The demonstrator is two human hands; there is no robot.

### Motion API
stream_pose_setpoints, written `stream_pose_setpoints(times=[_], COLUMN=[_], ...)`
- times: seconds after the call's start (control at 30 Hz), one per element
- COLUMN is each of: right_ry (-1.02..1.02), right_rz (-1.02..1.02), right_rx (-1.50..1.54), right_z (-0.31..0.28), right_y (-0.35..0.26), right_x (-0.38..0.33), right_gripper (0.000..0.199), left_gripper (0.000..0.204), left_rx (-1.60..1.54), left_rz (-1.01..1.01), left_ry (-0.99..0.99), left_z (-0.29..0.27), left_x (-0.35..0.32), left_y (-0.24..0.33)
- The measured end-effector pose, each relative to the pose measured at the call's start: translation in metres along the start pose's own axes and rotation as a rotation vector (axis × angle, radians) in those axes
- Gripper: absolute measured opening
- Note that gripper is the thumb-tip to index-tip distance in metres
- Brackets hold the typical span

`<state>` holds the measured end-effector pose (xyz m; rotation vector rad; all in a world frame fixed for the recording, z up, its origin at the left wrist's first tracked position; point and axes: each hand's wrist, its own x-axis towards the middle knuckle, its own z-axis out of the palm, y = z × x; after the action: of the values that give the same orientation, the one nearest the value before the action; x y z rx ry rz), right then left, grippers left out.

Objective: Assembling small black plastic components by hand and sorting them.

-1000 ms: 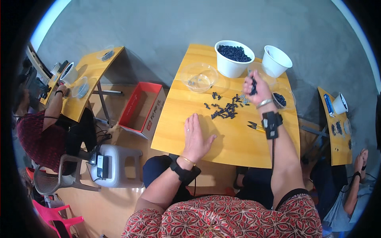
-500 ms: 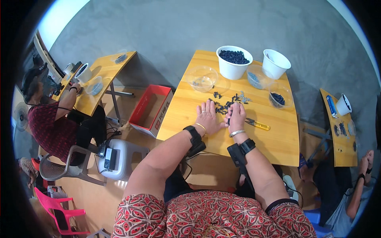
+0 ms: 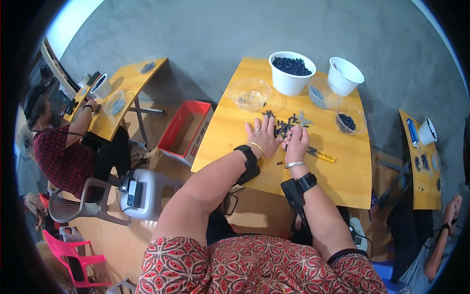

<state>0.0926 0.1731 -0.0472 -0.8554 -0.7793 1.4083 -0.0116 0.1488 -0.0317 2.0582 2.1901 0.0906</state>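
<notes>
My left hand (image 3: 265,138) lies palm down on the wooden table (image 3: 220,142), fingers spread, their tips at the edge of a loose pile of small black parts (image 3: 283,128). Close beside it, my right hand (image 3: 296,142) is closed with its fingertips drawn together at the pile; whatever it may hold is hidden. A few small grey screw-like pieces (image 3: 303,120) lie just beyond the right fingers. One loose black part (image 3: 279,163) rests on the near side of the hands. Right of my right wrist lies a yellow-handled cutting tool (image 3: 323,156).
Along the table's far side stand a white tub of black parts (image 3: 292,67), another white tub (image 3: 345,77) and clear bowls (image 3: 250,94), (image 3: 350,119), (image 3: 320,94). A red box (image 3: 185,132) sits on the floor at left. People work at side tables (image 3: 142,78), (image 3: 421,171).
My left hand has shifted slightly right, its fingers more spread. A black part that was by my right thumb now appears loose on the table nearer me. The view has tilted slightly.
</notes>
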Motion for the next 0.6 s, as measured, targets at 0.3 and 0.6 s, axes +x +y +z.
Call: stream_pose_setpoints(times=[0.3,0.6], right_ry=[-0.128,-0.429], right_rz=[-0.115,-0.544], right_rx=[-0.176,-0.793], right_z=[-0.003,0.008], right_y=[0.005,0.011], right_x=[0.001,-0.014], right_gripper=[0.015,0.016], left_gripper=[0.089,0.095], left_rx=[-0.227,-0.028], left_rz=[0.095,0.143], left_ry=[0.212,0.357], left_z=[0.011,0.022], left_x=[-0.077,-0.071], left_y=[-0.005,-0.005])
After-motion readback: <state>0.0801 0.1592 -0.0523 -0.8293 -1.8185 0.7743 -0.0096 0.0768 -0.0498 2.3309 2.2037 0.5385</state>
